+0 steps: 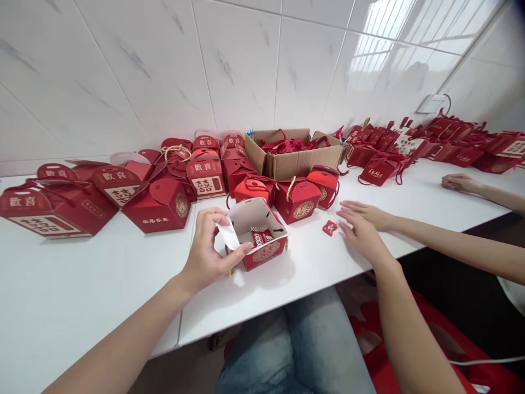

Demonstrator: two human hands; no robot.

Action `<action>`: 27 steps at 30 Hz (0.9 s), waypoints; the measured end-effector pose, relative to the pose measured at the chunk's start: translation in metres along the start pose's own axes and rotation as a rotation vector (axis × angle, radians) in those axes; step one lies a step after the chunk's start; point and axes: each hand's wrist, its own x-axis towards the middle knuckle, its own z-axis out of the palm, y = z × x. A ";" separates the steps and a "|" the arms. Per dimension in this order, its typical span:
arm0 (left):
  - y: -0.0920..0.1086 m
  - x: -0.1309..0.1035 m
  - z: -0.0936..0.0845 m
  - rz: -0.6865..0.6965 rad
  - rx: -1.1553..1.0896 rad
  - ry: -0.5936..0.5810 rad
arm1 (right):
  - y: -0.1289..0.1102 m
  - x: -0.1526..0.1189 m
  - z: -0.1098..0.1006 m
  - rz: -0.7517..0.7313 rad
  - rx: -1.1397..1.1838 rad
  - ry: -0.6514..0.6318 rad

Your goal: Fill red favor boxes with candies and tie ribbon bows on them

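Observation:
An opened red gift box (266, 253) with a gold round emblem and a white inside stands near the table's front edge. Inside it lies a red packet (261, 236). My left hand (211, 246) pinches the box's left flap between thumb and fingers. To the right, my right hand (363, 235) is held low over the table with its fingers apart and nothing in them. A small red wrapped piece (330, 227) lies on the table just left of its fingertips.
Closed red boxes (158, 205) line the back left of the white table (135, 290). Behind the opened box stands a cardboard carton (295, 164) of red items. More red boxes (379, 167) fill the back right. Another person's hands (461, 183) rest at the right, one beside my right hand.

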 end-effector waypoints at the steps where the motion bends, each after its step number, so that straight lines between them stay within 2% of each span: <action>1: 0.000 0.000 0.000 0.000 0.002 0.001 | -0.003 0.001 0.001 -0.032 -0.015 -0.061; 3: -0.001 -0.001 0.000 -0.003 0.011 0.000 | -0.008 0.001 0.005 -0.038 -0.042 -0.171; 5: -0.001 -0.002 0.000 -0.012 0.018 -0.004 | -0.011 0.000 0.009 0.007 -0.060 -0.221; 9: -0.001 -0.002 0.000 -0.024 0.005 -0.010 | -0.013 -0.002 0.014 0.078 -0.041 -0.184; 14: -0.003 -0.003 0.001 -0.030 -0.021 -0.006 | -0.018 -0.007 0.010 0.161 0.183 -0.094; 16: -0.003 -0.003 0.001 -0.033 -0.028 -0.012 | -0.025 -0.010 0.009 0.233 0.333 -0.068; 21: -0.004 -0.004 0.001 -0.040 -0.029 -0.018 | -0.059 -0.016 0.003 0.443 0.952 0.059; 24: -0.004 -0.004 0.001 -0.043 -0.028 -0.019 | -0.080 -0.019 -0.005 0.519 1.192 0.023; 27: -0.004 -0.004 0.001 -0.041 -0.031 -0.020 | -0.096 -0.023 -0.013 0.513 1.317 -0.051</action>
